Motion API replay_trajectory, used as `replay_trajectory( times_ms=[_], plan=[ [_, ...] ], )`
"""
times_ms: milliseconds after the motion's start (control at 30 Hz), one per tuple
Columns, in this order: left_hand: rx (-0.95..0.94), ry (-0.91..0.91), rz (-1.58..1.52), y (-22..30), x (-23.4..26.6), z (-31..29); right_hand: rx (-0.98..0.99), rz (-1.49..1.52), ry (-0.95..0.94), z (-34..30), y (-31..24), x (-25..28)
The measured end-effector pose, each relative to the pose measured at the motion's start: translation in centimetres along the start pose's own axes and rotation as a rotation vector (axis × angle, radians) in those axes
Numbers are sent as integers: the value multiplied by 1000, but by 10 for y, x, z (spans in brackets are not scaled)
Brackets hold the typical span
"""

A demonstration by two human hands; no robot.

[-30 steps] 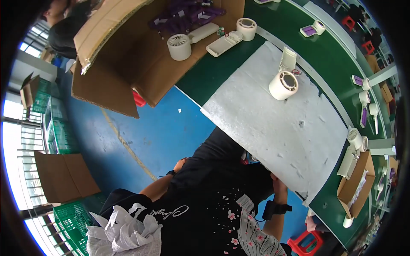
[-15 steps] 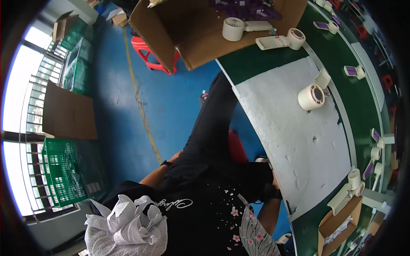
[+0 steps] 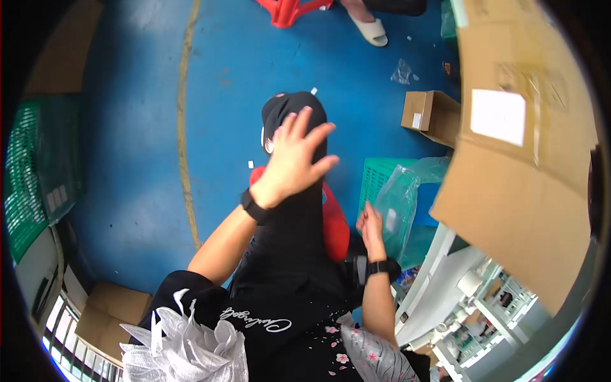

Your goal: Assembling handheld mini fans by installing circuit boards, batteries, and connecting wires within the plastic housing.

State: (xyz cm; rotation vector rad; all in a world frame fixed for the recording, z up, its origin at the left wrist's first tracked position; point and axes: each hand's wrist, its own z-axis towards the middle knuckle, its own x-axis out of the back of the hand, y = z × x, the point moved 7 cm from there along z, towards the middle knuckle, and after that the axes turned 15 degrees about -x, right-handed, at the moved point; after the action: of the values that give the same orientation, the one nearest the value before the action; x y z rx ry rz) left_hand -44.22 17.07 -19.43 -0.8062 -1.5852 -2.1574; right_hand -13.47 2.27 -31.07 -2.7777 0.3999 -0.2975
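My left hand [image 3: 294, 158] is raised over my black-trousered leg [image 3: 287, 219]. Its fingers are spread and it holds nothing. Lower and to the right, my right hand [image 3: 372, 226] hangs edge-on beside the green crate [image 3: 374, 180] and the clear plastic bag [image 3: 396, 202]. Its fingers look loosely bent and a little apart, with nothing visible in them. Each wrist carries a black band. Part of a red stool [image 3: 334, 226] shows next to my leg.
A large cardboard box [image 3: 509, 184] fills the right side. Beyond the crate stands a small open carton [image 3: 417, 109]. Another person's foot in a pale slipper [image 3: 370, 30] rests near a red stool [image 3: 284, 13]. Shelving with white parts [image 3: 470, 283] lies at lower right.
The view has swung away from the workbench to the blue floor and the crate. Both my hands have come up from beside my legs, and the left has its fingers spread.
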Motion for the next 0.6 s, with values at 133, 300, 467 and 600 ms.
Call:
replay_trajectory(
  times_ms=[133,300,467,600],
  plan=[
    [-9,-182,-42,-13,-32,10,134,-325,48,48,-72,-65],
    [54,-230,-140,-42,-20,21,115,74,285,109,-120,-122],
    [171,-245,-250,-54,-10,14,31,169,436,174,-149,-145],
    [244,-258,-263,-62,-9,10,-110,232,519,245,-171,-93]
  ],
)
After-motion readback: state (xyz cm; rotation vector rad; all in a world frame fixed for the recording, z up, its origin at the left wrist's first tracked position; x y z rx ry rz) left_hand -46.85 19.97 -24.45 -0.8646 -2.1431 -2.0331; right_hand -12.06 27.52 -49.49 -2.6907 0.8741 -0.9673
